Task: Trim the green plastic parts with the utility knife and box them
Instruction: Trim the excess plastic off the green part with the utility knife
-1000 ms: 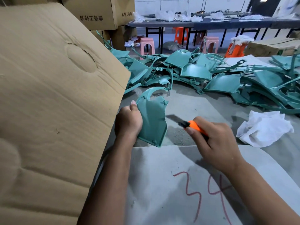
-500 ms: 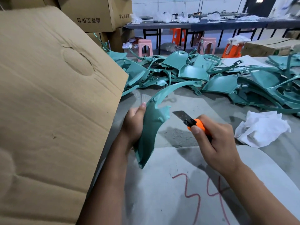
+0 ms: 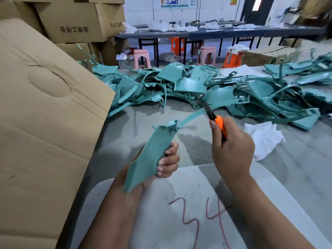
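A large brown corrugated cardboard box flap (image 3: pixel 45 123) is standing open at the left, presumably awaiting trimmed parts. A heap of untrimmed green plastic mouldings (image 3: pixel 224 90) is lying across the far side of the grey work table (image 3: pixel 143 123). The left hand (image 3: pixel 166 163) is gripping a curved green plastic part (image 3: pixel 150 155) upright above the table, presenting its long thin arm to the blade. The right hand (image 3: pixel 231 151) is clenching an orange utility knife (image 3: pixel 214 119), blade touching that arm.
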`<state>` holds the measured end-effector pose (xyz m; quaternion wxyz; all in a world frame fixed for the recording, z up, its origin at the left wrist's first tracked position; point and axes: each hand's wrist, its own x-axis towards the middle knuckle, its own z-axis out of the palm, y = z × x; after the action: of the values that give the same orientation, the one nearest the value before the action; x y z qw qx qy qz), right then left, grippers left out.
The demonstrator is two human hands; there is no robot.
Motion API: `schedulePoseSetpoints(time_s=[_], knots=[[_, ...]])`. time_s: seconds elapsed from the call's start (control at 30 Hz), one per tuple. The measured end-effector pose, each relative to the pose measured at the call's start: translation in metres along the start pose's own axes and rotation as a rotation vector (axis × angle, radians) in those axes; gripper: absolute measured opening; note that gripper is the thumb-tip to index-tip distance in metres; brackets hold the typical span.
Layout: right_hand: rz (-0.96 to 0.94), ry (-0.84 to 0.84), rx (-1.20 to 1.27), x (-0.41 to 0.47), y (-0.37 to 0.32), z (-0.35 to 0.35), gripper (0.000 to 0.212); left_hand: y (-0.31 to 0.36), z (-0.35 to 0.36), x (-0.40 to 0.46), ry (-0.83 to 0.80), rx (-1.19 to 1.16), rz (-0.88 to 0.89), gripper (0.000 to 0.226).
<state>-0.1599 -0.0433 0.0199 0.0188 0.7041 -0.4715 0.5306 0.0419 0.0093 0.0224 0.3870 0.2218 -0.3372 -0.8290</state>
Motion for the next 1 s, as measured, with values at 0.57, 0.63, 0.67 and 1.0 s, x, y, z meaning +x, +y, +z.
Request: schedulePoseSetpoints(time_s=[0.57, 0.63, 0.67, 1.0], knots=[[-0.082, -0.087, -0.022, -0.002, -0.006, 0.006, 0.037, -0.007, 0.004, -0.009, 0.031, -0.240, -0.123, 0.022], [0.027, 0.005, -0.071, 0.005, 0.011, -0.001, 0.033, -0.007, 0.002, -0.010, 0.034, -0.231, -0.140, 0.023], [0.065, 0.052, -0.110, 0.008, 0.018, -0.005, 0.031, -0.007, 0.002, -0.010, 0.041, -0.235, -0.150, 0.024], [0.085, 0.191, -0.110, 0.005, 0.017, 0.000, 0.021, -0.009, -0.008, -0.009, 0.029, -0.292, -0.122, 0.033]])
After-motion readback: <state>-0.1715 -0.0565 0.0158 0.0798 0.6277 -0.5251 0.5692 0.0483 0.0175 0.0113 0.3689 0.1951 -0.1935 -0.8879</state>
